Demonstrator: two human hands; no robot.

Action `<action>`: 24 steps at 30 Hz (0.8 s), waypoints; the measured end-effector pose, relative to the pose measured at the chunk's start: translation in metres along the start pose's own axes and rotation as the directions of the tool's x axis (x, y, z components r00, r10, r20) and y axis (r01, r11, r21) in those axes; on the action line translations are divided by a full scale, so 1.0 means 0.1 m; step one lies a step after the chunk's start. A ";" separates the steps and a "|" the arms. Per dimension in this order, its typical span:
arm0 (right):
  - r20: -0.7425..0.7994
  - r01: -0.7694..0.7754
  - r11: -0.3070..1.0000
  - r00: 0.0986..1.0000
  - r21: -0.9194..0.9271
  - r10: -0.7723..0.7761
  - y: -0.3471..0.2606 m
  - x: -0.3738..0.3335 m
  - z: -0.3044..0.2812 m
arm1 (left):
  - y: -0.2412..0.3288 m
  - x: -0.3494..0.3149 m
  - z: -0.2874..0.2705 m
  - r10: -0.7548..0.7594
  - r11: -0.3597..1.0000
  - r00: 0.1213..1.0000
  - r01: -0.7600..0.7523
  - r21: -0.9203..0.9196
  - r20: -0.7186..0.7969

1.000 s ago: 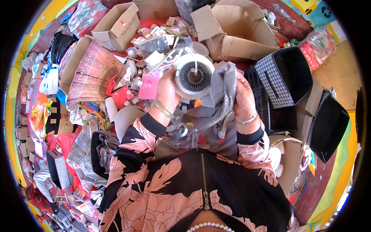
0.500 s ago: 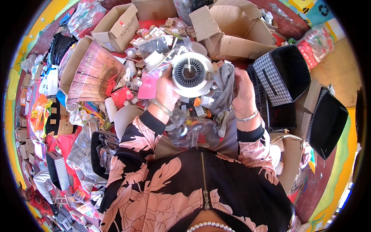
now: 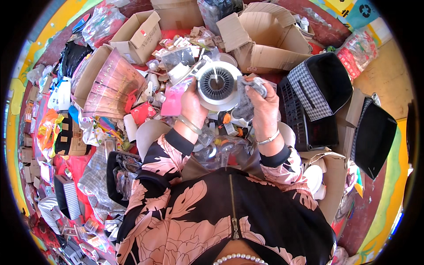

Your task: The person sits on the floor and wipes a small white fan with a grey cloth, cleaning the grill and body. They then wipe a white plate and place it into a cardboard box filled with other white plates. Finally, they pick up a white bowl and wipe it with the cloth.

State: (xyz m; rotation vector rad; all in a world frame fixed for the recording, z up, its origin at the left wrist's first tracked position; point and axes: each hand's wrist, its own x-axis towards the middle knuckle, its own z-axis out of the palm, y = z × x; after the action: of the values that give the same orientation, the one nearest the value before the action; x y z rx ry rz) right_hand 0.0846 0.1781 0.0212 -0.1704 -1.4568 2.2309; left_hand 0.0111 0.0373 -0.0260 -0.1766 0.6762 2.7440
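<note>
A round white downlight (image 3: pixel 228 104) with a ring of dark metal heat-sink fins is held up in front of me, finned side upward. My left hand (image 3: pixel 193 104) grips its rim from the left, with the fingers partly hidden beneath it. In my right hand (image 3: pixel 265 106) a grey cloth (image 3: pixel 245 104) is bunched between thumb and fingers. The cloth hangs against the right side of the downlight's rim. Under the hands lies a heap of small parts and clear plastic bags (image 3: pixel 211 152). A pink plastic piece (image 3: pixel 171 104) is just left of my left hand.
Open cardboard boxes (image 3: pixel 278 55) stand at the far side, with a pink printed carton (image 3: pixel 108 88) to the left. Houndstooth-patterned black bins (image 3: pixel 309 95) and a black plastic crate (image 3: pixel 293 117) are on the right. Another cardboard box (image 3: pixel 333 194) holds white round items near my right elbow.
My right hand has moved left with the grey cloth, closer to the downlight, and its grip on the cloth is bunched tighter. The left hand and downlight have hardly moved.
</note>
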 end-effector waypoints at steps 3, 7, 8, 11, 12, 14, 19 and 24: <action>0.016 0.129 0.979 0.992 -0.159 -0.128 0.20 0.05 0.00 | -0.02 -0.03 0.01 0.032 0.999 0.999 -0.032 0.025 0.011; 0.053 0.311 0.811 0.943 -0.495 -0.329 0.30 0.10 0.03 | -0.03 -0.03 -0.01 0.048 0.999 0.999 -0.048 0.022 0.005; 0.074 0.316 0.764 0.940 -0.562 -0.334 0.26 0.09 0.05 | -0.03 -0.03 -0.01 0.052 0.998 0.999 -0.052 0.020 -0.012; 0.236 0.418 0.533 0.896 -0.735 -0.377 0.17 0.08 0.08 | -0.02 -0.03 -0.01 0.058 0.998 0.998 -0.058 0.008 -0.033; 0.307 0.464 0.432 0.870 -0.773 -0.385 0.15 0.09 0.08 | -0.01 -0.01 -0.05 0.058 0.998 0.998 -0.058 -0.002 -0.021; 0.361 0.488 0.383 0.861 -0.784 -0.359 0.16 0.08 0.06 | -0.02 0.02 -0.10 0.068 0.998 0.997 -0.068 -0.004 -0.023; 0.447 0.594 0.240 0.765 -0.767 -0.464 0.14 0.02 0.09 | -0.08 0.05 -0.11 0.106 0.994 0.993 -0.106 -0.004 -0.061; 0.408 0.599 0.358 0.776 -0.716 -0.481 0.14 0.15 0.04 | -0.05 0.02 0.02 0.168 0.986 0.985 -0.169 -0.006 -0.036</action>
State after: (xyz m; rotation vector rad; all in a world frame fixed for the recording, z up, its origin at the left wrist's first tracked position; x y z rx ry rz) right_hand 0.0652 0.1766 0.0126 0.1712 -2.1436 0.8865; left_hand 0.0108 0.0430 -0.0264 -0.1776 0.7187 2.9121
